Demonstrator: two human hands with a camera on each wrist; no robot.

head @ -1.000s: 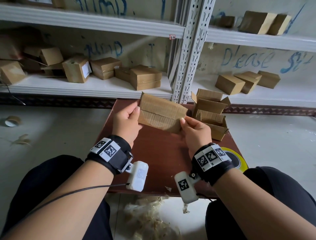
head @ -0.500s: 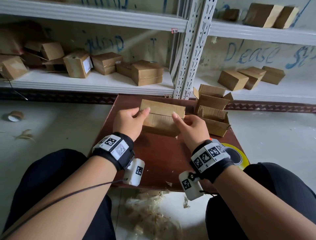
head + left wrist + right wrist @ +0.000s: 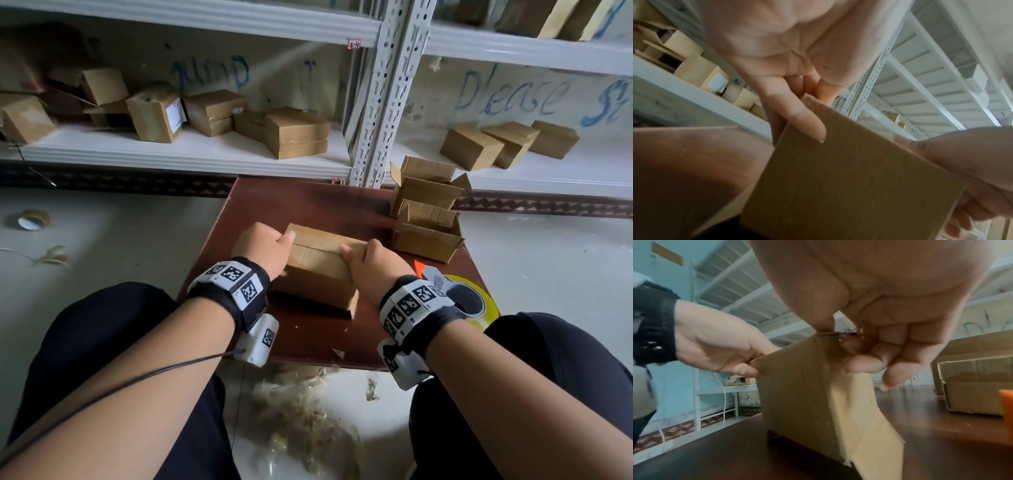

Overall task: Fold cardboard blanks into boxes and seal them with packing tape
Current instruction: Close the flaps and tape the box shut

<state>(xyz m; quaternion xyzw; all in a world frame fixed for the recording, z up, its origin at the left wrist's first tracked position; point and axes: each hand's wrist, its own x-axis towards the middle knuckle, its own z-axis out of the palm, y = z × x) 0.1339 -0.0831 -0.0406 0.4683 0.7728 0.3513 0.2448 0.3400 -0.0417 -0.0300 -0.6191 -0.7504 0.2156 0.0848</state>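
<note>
Seen from above, a person sits with knees either side of a low brown table (image 3: 308, 212). On the table's near half, in front of the knees, stands a small cardboard box (image 3: 318, 270), its top flaps folded shut with a seam running across the top.

The left hand (image 3: 265, 248) grips the box's left end, thumb lying on top and fingers curled round the upper edge. The right hand (image 3: 371, 265) grips the right end the same way, thumb on top and fingers curled down over the side.

The box looks light and fairly stiff, made of thin corrugated board that would likely dent under hard squeezing. The flaps will probably spring open if released, so the best hold seems to be on top, pressing down near the seam, or across both ends.

Just right of the box, at the table's near right corner behind the right wrist, lies a tape dispenser (image 3: 459, 298) with a yellow roll and an orange part. It is close enough to be reached without obstruction.

Beyond the box, on the table's far right corner, stand two open boxes (image 3: 428, 209), flaps up, clear of the hands.

Farther still, behind the table, white metal shelves (image 3: 191, 154) carry many finished boxes.
</note>
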